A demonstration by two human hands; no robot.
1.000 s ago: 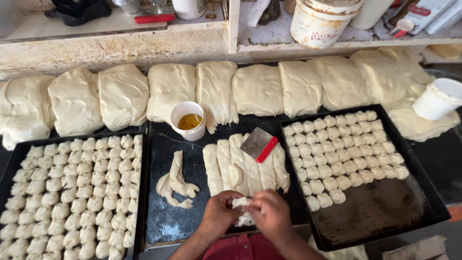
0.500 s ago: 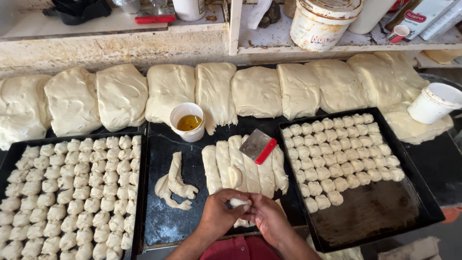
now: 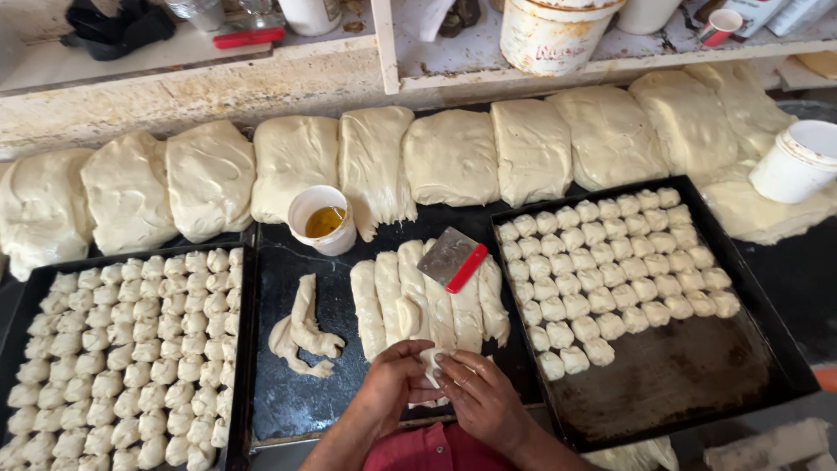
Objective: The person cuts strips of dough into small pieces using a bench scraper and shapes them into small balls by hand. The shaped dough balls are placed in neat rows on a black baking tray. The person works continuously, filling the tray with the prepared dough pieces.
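My left hand [image 3: 391,389] and my right hand [image 3: 485,399] are pressed together over a small piece of dough [image 3: 430,364] at the near edge of the dark work surface [image 3: 296,392]. Both hands pinch this piece; most of it is hidden by my fingers. Just beyond my hands lie several cut dough strips [image 3: 388,301] side by side. A metal scraper with a red handle [image 3: 453,260] rests on top of those strips. A loose scrap of dough [image 3: 302,331] lies to the left of my hands.
The right black tray [image 3: 680,375] holds rows of dough balls [image 3: 610,270]; the left tray [image 3: 244,349] is packed with them [image 3: 131,349]. A cup of oil [image 3: 321,220] stands behind the scrap. Large dough slabs [image 3: 453,157] line the back, a white tub [image 3: 798,161] far right.
My hands stay in the same spot and keep working the small dough piece; the fingers have shifted slightly around it. Nothing else has moved.
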